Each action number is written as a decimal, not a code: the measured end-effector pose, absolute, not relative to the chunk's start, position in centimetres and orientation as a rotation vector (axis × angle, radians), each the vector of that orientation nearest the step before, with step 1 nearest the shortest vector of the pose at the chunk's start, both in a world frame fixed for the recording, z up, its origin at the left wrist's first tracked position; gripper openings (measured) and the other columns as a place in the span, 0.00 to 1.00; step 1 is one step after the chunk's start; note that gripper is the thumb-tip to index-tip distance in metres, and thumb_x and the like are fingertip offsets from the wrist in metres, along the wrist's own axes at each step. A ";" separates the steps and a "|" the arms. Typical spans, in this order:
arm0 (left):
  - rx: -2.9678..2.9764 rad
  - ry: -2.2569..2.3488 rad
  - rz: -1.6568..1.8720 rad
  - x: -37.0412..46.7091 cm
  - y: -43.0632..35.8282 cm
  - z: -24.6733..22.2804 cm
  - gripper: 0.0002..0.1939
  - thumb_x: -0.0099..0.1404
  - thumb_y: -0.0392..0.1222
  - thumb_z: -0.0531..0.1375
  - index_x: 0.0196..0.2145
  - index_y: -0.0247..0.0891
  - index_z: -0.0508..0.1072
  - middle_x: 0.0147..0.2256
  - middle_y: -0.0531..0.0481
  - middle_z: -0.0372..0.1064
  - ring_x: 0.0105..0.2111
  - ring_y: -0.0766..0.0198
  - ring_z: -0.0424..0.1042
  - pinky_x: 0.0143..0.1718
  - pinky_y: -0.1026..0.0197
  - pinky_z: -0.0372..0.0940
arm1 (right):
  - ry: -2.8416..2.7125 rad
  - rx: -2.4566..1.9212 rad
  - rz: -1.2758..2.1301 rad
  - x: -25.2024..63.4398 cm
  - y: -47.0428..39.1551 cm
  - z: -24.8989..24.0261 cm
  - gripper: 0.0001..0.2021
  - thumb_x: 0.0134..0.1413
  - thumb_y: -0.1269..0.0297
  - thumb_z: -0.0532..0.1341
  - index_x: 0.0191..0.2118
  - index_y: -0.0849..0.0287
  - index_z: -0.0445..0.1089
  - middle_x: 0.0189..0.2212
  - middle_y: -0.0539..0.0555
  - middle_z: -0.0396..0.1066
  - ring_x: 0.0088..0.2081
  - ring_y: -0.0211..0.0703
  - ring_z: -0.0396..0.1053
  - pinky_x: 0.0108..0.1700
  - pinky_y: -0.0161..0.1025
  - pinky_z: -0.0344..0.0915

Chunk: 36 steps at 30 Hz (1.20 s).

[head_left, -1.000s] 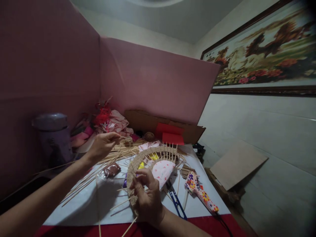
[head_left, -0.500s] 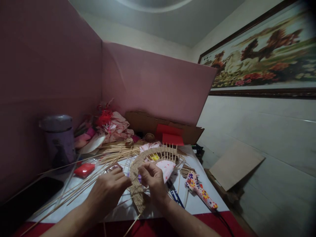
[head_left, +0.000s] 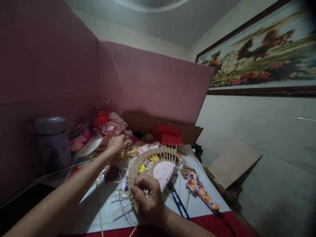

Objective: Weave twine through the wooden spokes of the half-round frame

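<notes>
A curved band woven of brown twine around thin sticks [head_left: 138, 163] lies on the table, stick ends poking from both its edges. My right hand [head_left: 149, 196] is closed at the band's near left part, thumb and forefinger pressed together over it. A white half-round piece with red spots [head_left: 164, 174] sits inside the curve. My left hand [head_left: 116, 144] reaches far over the bundle of sticks [head_left: 134, 151], fingers curled beside a small ball of twine [head_left: 128, 143]; what they grip is hidden.
A floral-handled glue gun [head_left: 202, 192] with a black cable and blue-handled scissors [head_left: 180, 204] lie right of the band. Back left are crumpled pink cloth [head_left: 117, 123] and a purple tumbler [head_left: 53, 144]. Red paper [head_left: 171, 138] leans against cardboard [head_left: 140, 120].
My left hand has moved from beside the band up and away to the back, by the twine ball. My right hand has shifted slightly down and stays at the band.
</notes>
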State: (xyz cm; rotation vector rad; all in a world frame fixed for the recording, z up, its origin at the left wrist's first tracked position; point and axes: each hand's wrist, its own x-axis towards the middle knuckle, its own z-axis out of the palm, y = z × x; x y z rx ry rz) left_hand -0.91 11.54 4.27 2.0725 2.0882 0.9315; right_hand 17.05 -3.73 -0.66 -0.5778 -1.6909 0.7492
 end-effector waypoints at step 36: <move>2.052 1.936 1.234 -0.1 16.2 6.2 0.23 0.55 0.46 0.51 0.47 0.33 0.63 0.40 0.45 0.70 0.39 0.62 0.69 0.36 0.66 0.60 | -1.525 -0.695 0.757 17.4 -3.3 -1.6 0.09 0.55 0.62 0.54 0.26 0.58 0.58 0.22 0.47 0.56 0.26 0.35 0.55 0.30 0.35 0.55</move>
